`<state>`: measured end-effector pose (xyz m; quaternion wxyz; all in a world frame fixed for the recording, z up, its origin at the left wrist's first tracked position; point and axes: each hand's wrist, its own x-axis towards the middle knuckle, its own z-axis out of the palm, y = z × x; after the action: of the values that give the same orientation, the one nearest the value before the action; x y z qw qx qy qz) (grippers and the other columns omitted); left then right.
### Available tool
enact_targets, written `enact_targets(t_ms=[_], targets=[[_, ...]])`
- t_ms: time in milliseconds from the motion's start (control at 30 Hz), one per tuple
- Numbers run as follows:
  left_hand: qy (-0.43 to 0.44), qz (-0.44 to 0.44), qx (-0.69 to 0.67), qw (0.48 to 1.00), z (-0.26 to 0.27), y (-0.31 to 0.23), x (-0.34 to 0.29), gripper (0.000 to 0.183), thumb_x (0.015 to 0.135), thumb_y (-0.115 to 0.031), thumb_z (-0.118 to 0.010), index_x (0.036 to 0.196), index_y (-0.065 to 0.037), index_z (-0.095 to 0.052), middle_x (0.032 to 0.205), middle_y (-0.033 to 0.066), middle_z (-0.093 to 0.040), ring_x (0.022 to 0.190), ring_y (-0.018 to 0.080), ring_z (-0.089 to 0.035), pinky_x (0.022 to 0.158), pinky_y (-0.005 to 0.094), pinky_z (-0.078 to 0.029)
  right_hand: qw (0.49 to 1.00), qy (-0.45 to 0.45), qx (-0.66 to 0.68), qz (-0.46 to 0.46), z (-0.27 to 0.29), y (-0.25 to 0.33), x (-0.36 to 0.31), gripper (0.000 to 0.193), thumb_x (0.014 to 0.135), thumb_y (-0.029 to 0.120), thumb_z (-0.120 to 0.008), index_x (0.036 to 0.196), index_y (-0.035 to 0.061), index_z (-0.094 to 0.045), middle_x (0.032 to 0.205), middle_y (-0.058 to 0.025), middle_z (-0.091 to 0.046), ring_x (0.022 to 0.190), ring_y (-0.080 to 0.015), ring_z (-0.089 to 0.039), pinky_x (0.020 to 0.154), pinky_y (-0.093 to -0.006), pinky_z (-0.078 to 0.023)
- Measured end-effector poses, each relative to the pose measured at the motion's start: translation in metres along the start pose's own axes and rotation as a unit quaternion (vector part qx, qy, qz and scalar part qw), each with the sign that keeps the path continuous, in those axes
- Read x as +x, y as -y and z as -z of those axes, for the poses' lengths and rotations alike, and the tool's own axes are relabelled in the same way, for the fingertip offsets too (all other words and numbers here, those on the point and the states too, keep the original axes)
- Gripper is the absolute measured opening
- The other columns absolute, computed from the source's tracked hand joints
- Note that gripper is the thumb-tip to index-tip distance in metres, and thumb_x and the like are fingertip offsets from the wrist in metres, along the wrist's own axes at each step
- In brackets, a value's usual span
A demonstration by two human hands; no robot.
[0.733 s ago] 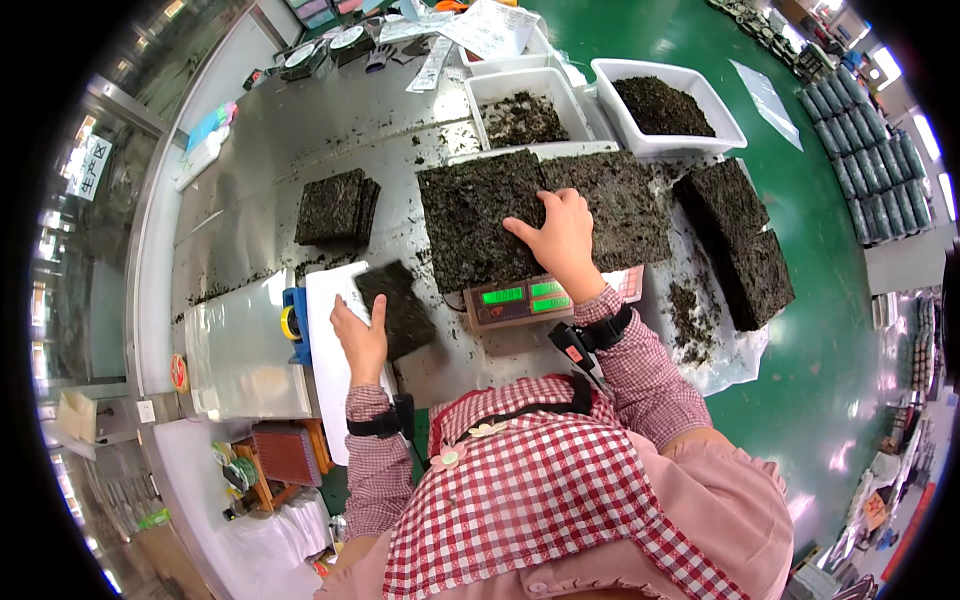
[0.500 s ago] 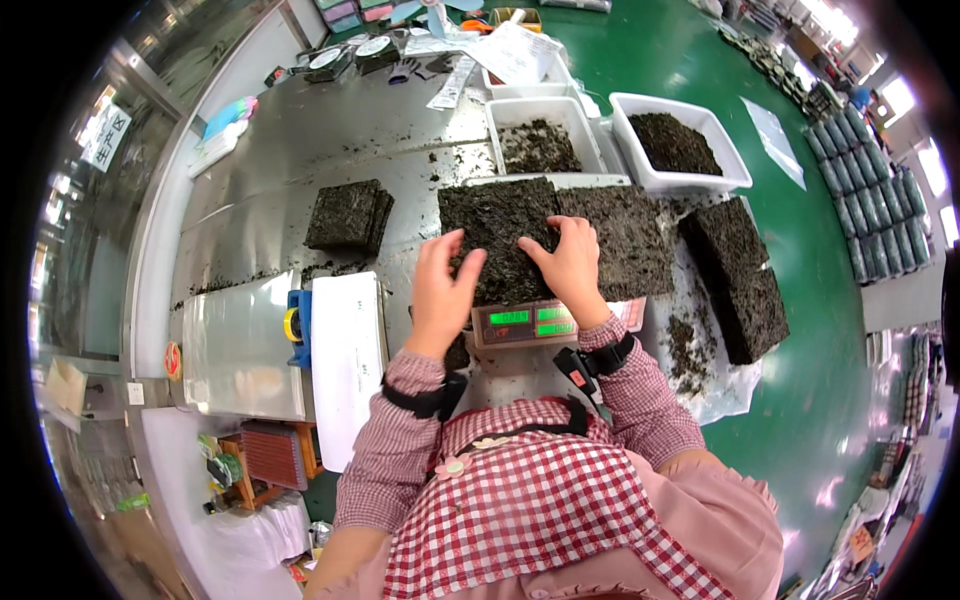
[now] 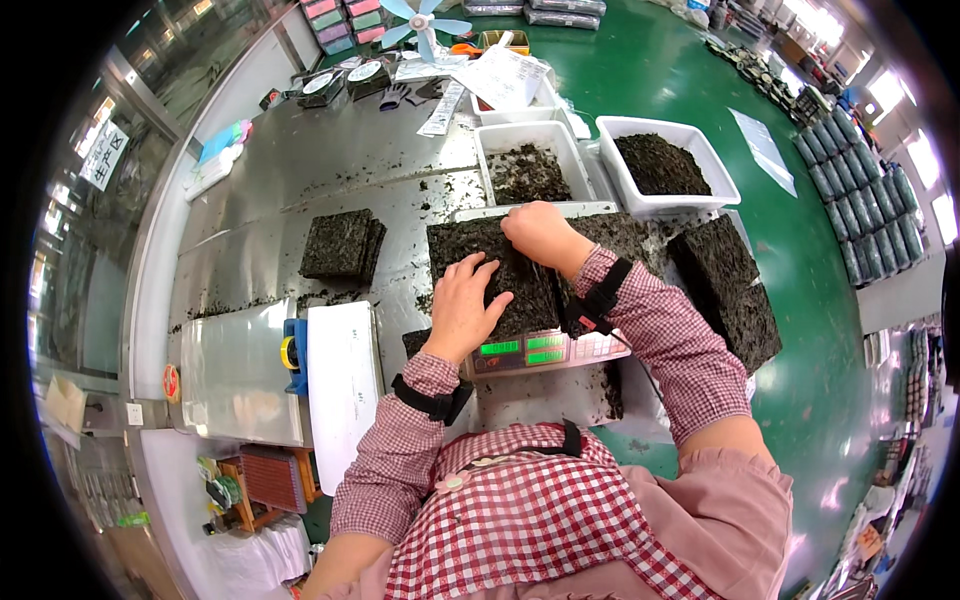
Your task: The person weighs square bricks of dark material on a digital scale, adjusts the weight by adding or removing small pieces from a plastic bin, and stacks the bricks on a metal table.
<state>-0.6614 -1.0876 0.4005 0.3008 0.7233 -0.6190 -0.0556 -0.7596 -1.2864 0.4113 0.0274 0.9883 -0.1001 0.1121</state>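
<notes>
Dark dried seaweed sheets [image 3: 465, 242] lie in a stack on a digital scale [image 3: 500, 362] with a green lit display. My left hand [image 3: 465, 302] rests on the near left part of the stack, its fingers spread apart. Over the far middle of the stack, my right hand [image 3: 543, 235] is closed with its fingers curled under; what they grip, if anything, is hidden. More seaweed [image 3: 625, 235] shows to the right, partly behind my right forearm. A smaller seaweed stack [image 3: 338, 245] sits to the left, and a tall block of seaweed sheets [image 3: 725, 290] stands at the right.
Beyond the scale are two white bins [image 3: 600, 150] with seaweed scraps. At the left, clear plastic film [image 3: 240, 375], a blue tape dispenser [image 3: 296, 357] and white sheets [image 3: 340, 370] lie on the metal table [image 3: 270, 170]. A fan [image 3: 423, 22] stands at the back.
My right hand has gone from the right part of the stack to its far middle, and its fingers have curled closed. My left hand has shifted slightly right onto the stack.
</notes>
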Motion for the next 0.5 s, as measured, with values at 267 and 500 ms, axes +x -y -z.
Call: enact_targets(t_ms=[267,500], targets=[[-0.054,0.024,-0.045,0.997,0.003,-0.009,-0.001,0.056,0.084,-0.030,-0.073,0.127,0.000,-0.055,0.134,0.0182,-0.053,0.123,0.0380,-0.049,0.105,0.0463,-0.039,0.929,-0.130,0.131,-0.320,0.022,-0.069,0.036,0.019,0.087,0.018,-0.056,0.081,0.0052,-0.068,0.087,-0.0173,-0.069,0.083,-0.0378,-0.067,0.074,-0.0481,-0.053],[-0.086,0.136,0.056,0.985,-0.001,-0.018,-0.010,0.050,0.089,-0.039,-0.067,0.116,0.003,-0.064,0.112,0.0165,-0.054,0.110,0.0346,-0.049,0.093,0.0463,-0.039,0.956,-0.046,0.129,-0.261,0.010,0.041,-0.059,0.032,0.089,0.033,-0.064,0.087,0.0018,-0.069,0.090,-0.0183,-0.062,0.087,-0.0352,-0.061,0.075,-0.0456,-0.052]])
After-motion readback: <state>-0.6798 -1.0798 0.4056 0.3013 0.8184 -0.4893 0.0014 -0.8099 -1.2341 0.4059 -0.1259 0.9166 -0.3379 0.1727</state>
